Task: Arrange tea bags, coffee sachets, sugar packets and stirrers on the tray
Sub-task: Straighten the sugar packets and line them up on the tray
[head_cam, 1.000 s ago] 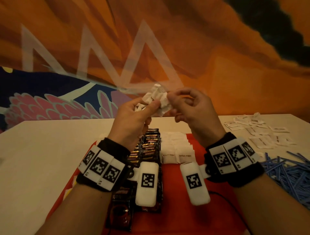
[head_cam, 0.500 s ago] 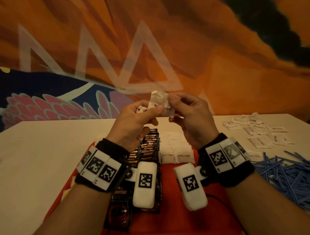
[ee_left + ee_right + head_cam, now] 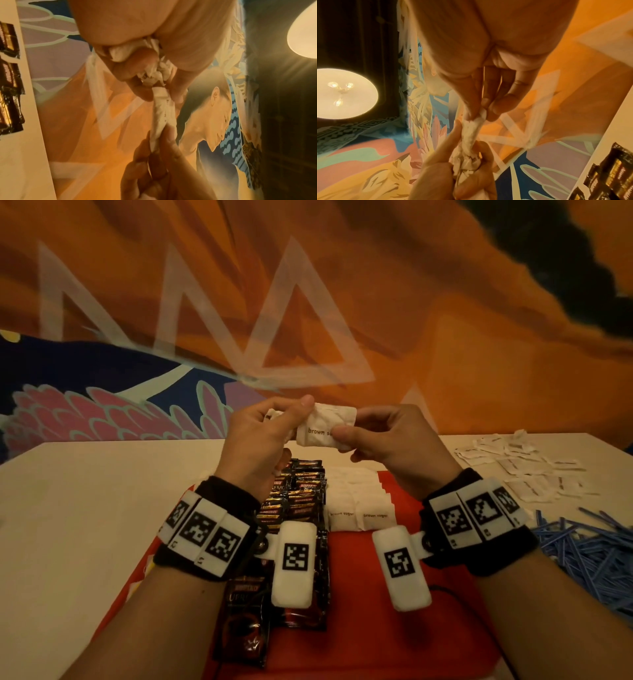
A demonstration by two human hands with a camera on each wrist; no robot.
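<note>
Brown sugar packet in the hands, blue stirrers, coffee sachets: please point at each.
brown sugar packet (image 3: 323, 428), head view, its printed front.
blue stirrers (image 3: 596, 553), head view, middle of pile.
coffee sachets (image 3: 301, 491), head view, middle of stack.

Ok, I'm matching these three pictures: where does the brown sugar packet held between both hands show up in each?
Head: brown sugar packet at centre, above the tray.
Left wrist: centre, running top to bottom.
Right wrist: lower centre, seen edge-on.
Shared landmark: the dark coffee sachets, at left edge and bottom right.
</note>
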